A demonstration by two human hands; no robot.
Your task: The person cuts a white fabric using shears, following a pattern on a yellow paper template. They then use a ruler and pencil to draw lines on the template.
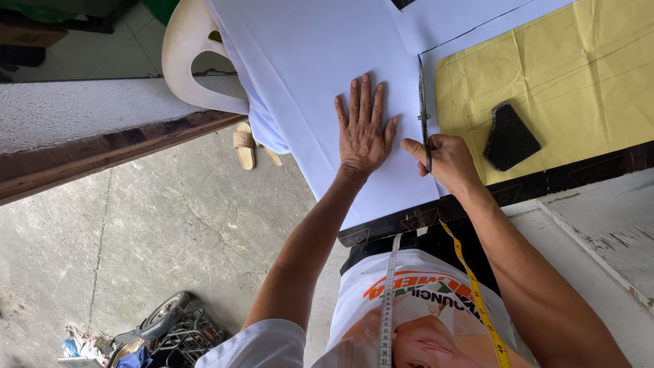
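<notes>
The right hand (446,158) was closed round the handles of the shears (423,112), thumb and fingers curled tight in a firm grip, the long dark blades pointing straight away from the person along the edge of the white cloth (327,75). Just left of that grip the left hand (363,129) lay flat and open, fingers spread and holding nothing, palm pressed on the cloth, probably to keep the smooth, thin fabric from sliding or puckering beside the blades. The cloth looked soft and matt, with one faint crease running away from the palm, and its far-left end draped off the desk (409,221) over a pale plastic chair (184,54).

Right of the grip lay yellow paper (565,68), creased and marked with thin pencil lines, likely a pattern. A dark, wedge-shaped weight (509,136) sat on it, seemingly to pin it flat. The desk's near edge was dark and worn.

A tape measure (470,272), yellow on one strand and white on the other, hung from the person's neck, close at hand. Beyond the cloth's left edge, sandals (244,144) rested on the cracked concrete floor (136,225).
</notes>
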